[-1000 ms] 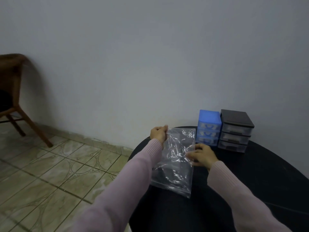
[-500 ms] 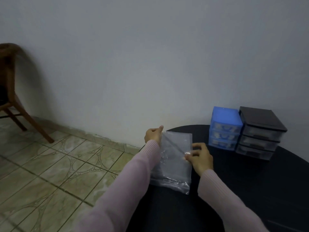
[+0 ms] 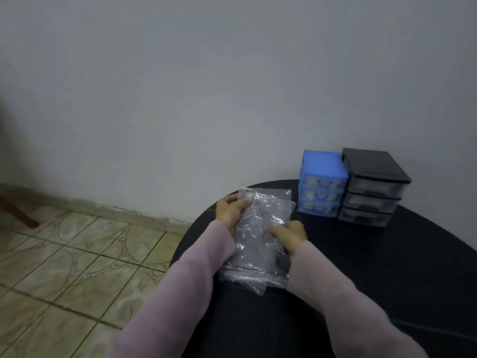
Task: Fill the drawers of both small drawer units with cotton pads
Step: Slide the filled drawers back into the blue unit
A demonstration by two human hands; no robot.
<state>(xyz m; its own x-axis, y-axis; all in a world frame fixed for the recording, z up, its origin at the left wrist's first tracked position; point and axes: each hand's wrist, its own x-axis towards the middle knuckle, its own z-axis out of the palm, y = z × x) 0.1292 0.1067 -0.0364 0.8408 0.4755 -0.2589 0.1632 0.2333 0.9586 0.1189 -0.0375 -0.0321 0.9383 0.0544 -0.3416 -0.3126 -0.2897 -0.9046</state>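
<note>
A clear plastic bag [image 3: 258, 244] lies crumpled on the round black table [image 3: 361, 280]. My left hand [image 3: 231, 211] grips the bag's upper left edge. My right hand [image 3: 290, 235] pinches its right side near the middle. I cannot see cotton pads inside the bag. At the back of the table, against the wall, stand a blue drawer unit [image 3: 321, 182] and a black drawer unit [image 3: 373, 187], side by side. Each has three translucent drawers, all pushed in, with white shapes showing through their fronts.
The grey wall runs right behind the drawer units. Tiled floor [image 3: 77, 267] lies to the left of the table. A wooden chair leg [image 3: 18, 213] shows at the far left edge.
The bag was held up flat between my hands; now it is lower and crumpled on the table. My right hand has slid down its right side. The view has shifted left.
</note>
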